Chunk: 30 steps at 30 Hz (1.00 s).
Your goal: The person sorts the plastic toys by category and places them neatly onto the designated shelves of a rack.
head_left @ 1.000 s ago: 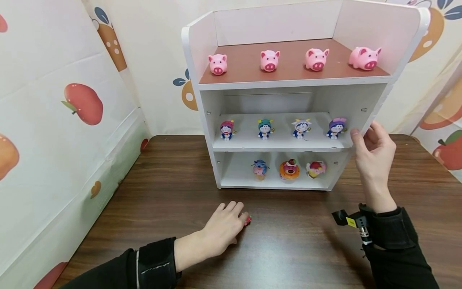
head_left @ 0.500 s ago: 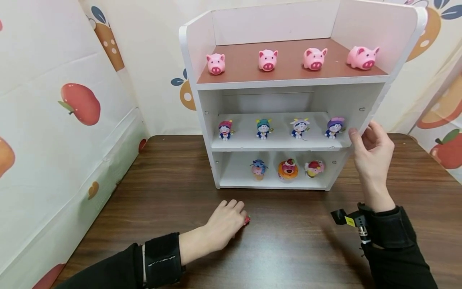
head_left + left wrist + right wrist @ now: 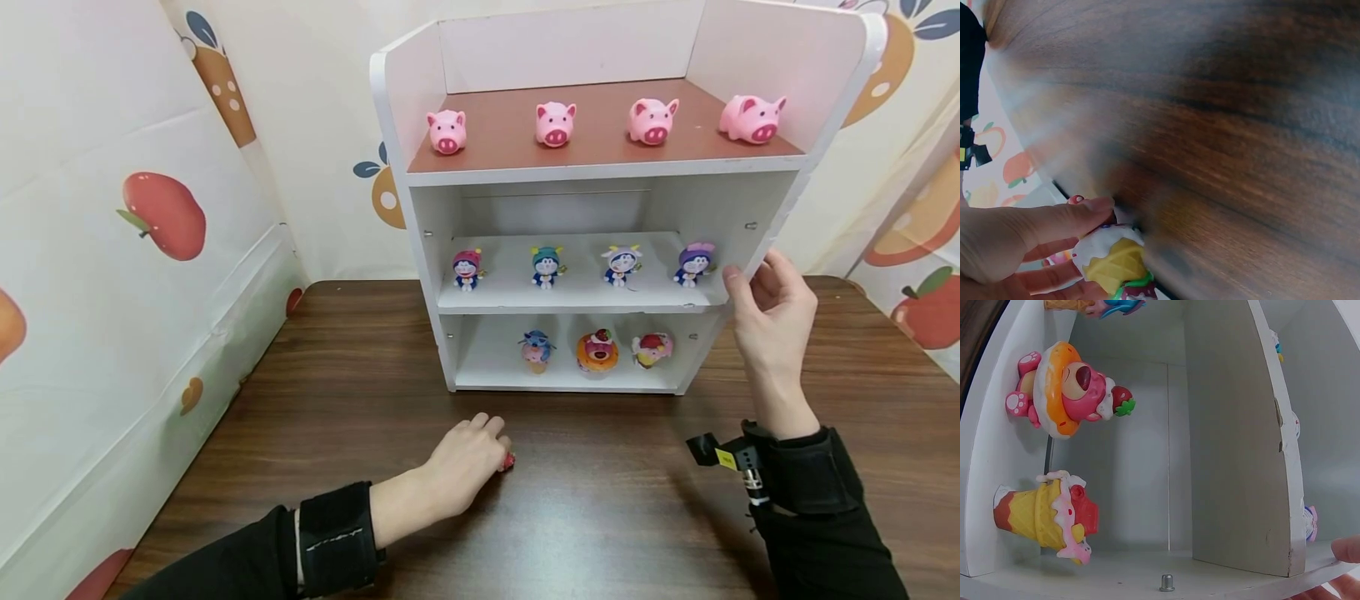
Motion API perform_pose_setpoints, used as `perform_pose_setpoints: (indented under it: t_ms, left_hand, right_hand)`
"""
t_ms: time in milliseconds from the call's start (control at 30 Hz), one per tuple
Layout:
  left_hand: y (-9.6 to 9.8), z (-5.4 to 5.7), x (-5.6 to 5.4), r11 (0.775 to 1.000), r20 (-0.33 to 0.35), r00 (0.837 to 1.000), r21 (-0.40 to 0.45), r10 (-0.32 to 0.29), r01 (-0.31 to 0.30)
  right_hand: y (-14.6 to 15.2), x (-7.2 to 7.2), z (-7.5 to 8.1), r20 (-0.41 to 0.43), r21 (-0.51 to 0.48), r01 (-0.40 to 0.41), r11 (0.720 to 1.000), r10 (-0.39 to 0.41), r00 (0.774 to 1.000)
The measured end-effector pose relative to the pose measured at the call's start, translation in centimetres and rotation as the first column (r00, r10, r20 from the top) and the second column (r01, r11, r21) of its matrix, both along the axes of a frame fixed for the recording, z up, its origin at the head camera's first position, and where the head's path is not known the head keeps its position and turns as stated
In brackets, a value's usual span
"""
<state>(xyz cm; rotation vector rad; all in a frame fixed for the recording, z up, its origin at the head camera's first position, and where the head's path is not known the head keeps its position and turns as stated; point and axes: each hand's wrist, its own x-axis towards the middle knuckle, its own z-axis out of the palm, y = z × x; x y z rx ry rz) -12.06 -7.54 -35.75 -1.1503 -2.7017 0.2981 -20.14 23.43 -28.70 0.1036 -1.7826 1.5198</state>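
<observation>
My left hand (image 3: pixel 467 467) is low over the wooden table, in front of the shelf unit. Between its thumb and fingers it pinches an ice-cream-cone figurine (image 3: pixel 1113 259) with a yellow waffle body, white icing and a green-and-maroon end. From the head view only a red bit of that figurine (image 3: pixel 508 461) shows past the fingers. My right hand (image 3: pixel 776 333) grips the right side edge of the white shelf unit (image 3: pixel 562 177), thumb in front at middle-shelf height. On the bottom shelf stand a blue-topped cone figurine (image 3: pixel 536 350), a pink bear in an orange ring (image 3: pixel 1075 390) and a pink-and-yellow cone figurine (image 3: pixel 1047 512).
Several pink pigs (image 3: pixel 555 125) line the brown top shelf. Along the middle shelf stand several small figures in coloured hats (image 3: pixel 546 267). Fruit-patterned sheeting (image 3: pixel 165 217) covers the walls behind and left of the wooden table (image 3: pixel 360 350).
The left hand's fingers have drawn in around the figurine on the table. My right hand has kept its place on the shelf edge. The head view has shifted slightly.
</observation>
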Motion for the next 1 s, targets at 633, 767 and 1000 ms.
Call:
perform_pose_setpoints:
  t_ms: [633,767,1000]
  left_hand:
    - [-0.8,1.2,-0.5,0.948,0.259,0.964,0.317,-0.055,-0.031]
    - [-1.0,1.4,-0.7,0.896,0.333,0.937,0.441,-0.102,-0.059]
    - [-1.2,1.2,-1.1,0.797,0.414,0.895,0.591,-0.164,-0.127]
  right_hand:
    - [-0.1,0.1,0.1,0.009,-0.018,-0.007,1.0,0.007,1.0]
    - [-0.1,0.1,0.1,0.015,-0.014,-0.003,1.0,0.003,1.0]
    - [-0.1,0.1,0.1,0.02,0.0,0.002,1.0,-0.002,1.0]
